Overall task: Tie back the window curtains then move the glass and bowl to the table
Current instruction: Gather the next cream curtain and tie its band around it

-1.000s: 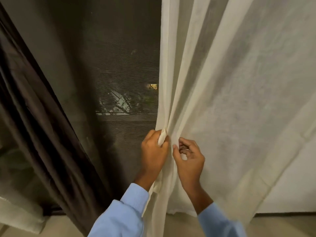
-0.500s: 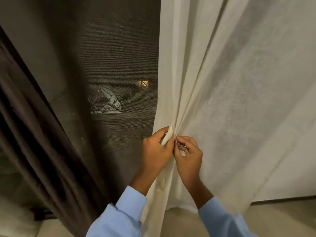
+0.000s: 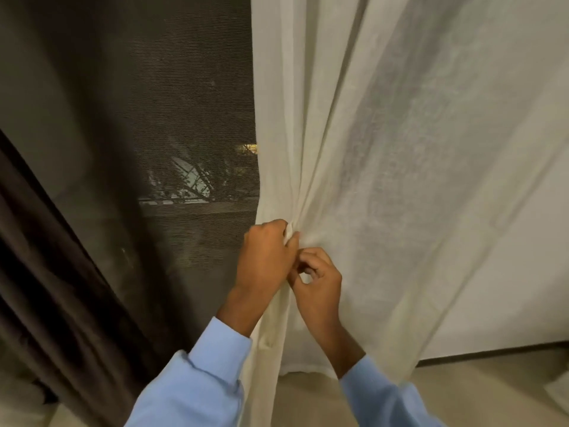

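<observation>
The cream curtain (image 3: 400, 149) hangs over the right side of the window, its sheer cloth drawn in from the right into long folds that meet at one bunched point near the middle of the view; below that point it falls straight to the floor (image 3: 492, 389). The left hand (image 3: 264, 257) is closed around the gathered folds at the curtain's left edge, knuckles toward the camera, with a tuft of cloth showing between the thumb and the forefinger. The right hand (image 3: 318, 288) sits just below and to the right of it, touching it; its fingers are curled and its thumb and forefinger pinch the cloth right under the left thumb, and whether a separate tie is held there cannot be told. Both hands are together and clamped on the curtain. Pale blue sleeves cover both forearms, the left sleeve (image 3: 200, 386) rising from the bottom edge and the right sleeve (image 3: 378, 399) from the lower right. To the left of the cream curtain the window screen (image 3: 184, 118) is bare — a dark fine mesh with dim shapes and a small yellow light (image 3: 248, 148) behind it; further left a dark brown curtain (image 3: 46, 272) slants down to the bottom edge. A plain pale wall (image 3: 508, 303) shows at the lower right, beyond the cream curtain's hem.
</observation>
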### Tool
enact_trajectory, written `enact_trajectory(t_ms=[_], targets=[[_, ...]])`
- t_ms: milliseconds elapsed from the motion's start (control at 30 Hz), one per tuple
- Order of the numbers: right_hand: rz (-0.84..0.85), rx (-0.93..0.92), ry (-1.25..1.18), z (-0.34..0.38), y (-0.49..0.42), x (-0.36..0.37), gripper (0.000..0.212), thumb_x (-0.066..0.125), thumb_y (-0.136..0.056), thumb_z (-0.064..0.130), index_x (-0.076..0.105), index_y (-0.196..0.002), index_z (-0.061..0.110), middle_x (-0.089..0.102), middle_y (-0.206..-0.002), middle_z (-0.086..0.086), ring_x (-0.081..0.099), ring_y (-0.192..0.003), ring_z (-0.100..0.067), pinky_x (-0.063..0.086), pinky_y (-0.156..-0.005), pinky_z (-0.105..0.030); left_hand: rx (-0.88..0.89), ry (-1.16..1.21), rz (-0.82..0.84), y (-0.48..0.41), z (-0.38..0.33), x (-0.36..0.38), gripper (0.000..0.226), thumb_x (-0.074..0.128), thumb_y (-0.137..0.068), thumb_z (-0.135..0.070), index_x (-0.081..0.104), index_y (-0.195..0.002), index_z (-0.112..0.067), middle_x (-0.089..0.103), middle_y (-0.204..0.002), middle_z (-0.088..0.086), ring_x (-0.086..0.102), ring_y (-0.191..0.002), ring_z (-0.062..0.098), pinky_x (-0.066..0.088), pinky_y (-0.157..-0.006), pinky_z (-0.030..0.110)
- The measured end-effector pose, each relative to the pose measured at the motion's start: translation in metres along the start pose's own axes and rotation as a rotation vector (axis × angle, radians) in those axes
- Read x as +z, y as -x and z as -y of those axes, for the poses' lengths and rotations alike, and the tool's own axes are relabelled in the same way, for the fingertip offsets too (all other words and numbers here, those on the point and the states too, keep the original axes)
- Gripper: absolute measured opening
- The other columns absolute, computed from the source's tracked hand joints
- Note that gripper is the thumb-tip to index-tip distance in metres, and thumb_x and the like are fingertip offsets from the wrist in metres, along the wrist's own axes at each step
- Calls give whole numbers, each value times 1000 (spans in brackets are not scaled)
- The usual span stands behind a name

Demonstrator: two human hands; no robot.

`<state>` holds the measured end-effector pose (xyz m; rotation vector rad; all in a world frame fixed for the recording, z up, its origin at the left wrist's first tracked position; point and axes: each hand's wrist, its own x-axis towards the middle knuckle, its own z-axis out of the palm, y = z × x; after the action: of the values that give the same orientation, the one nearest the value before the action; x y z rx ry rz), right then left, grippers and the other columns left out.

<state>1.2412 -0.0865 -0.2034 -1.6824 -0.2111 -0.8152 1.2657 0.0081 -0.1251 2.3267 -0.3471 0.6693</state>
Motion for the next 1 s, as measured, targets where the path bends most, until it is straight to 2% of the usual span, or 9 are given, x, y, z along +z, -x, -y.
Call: enact_trajectory(t_ms=[133,267,333,400,467,533,633,767,1000], targets=[[22,48,9,-8,-10,-23,24,73,-83,0,75,-94,22,69,-90,6,66,-81,-10,52,-73,-21,36,9,-61,-2,2,5,42,68,-85,-17,38,-57,-13,28,-46,-14,27,-39,3,21,-50,23],[-233,95,115,-34,-32,-71,34,75,-81,1,69,-100,30,62,-109,0,61,-89,-7,46,-76,-18,52,-14,-100,3,6,6,46,72,-84,-17,37,-55,-15,30,-43,-10,25,-37,4,15,-43,22],[-441,115,227,-53,-45,-99,47,80,-76,3,62,-117,19,49,-126,-9,54,-110,-15,48,-89,-18,45,-6,-120,8,8,8,44,72,-84,-19,42,-53,-10,40,-42,-2,29,-37,7,21,-41,16],[-568,188,361,-73,-59,-123,74,86,-71,14,48,-135,10,38,-141,-14,43,-130,-26,43,-106,-40,29,37,-134,12,9,10,43,71,-85,-21,47,-53,-3,46,-43,6,36,-37,18,29,-41,22],[-567,354,451,-84,-73,-141,100,89,-69,29,32,-148,11,24,-156,-10,31,-142,-27,33,-109,-51,21,54,-133,15,6,13,44,70,-86,-25,50,-55,0,48,-44,9,42,-40,28,37,-43,33],[-504,457,401,-90,-83,-153,108,88,-69,39,23,-152,18,27,-158,-5,32,-143,-24,30,-111,-46,2,51,-133,18,0,18,45,69,-86,-27,50,-55,0,48,-44,9,45,-41,29,39,-44,38],[-499,434,235,-90,-88,-159,68,83,-77,34,47,-134,24,63,-121,5,63,-112,-17,48,-99,-33,-6,64,-127,19,-9,25,43,68,-87,-27,52,-56,-1,50,-46,9,47,-42,27,41,-46,37],[-547,409,180,-86,-78,-155,14,71,-88,31,60,-98,30,69,-91,7,66,-81,-11,56,-79,-35,-3,59,-137,21,-19,33,40,68,-88,-25,56,-58,-2,53,-47,8,49,-42,26,44,-46,39],[-410,255,-19,-72,-38,-135,13,68,-90,7,68,-92,20,67,-82,-9,62,-71,-15,50,-67,-24,-8,4,-183,24,-38,48,39,70,-86,-20,53,-56,-3,49,-45,5,46,-38,22,44,-42,40]])
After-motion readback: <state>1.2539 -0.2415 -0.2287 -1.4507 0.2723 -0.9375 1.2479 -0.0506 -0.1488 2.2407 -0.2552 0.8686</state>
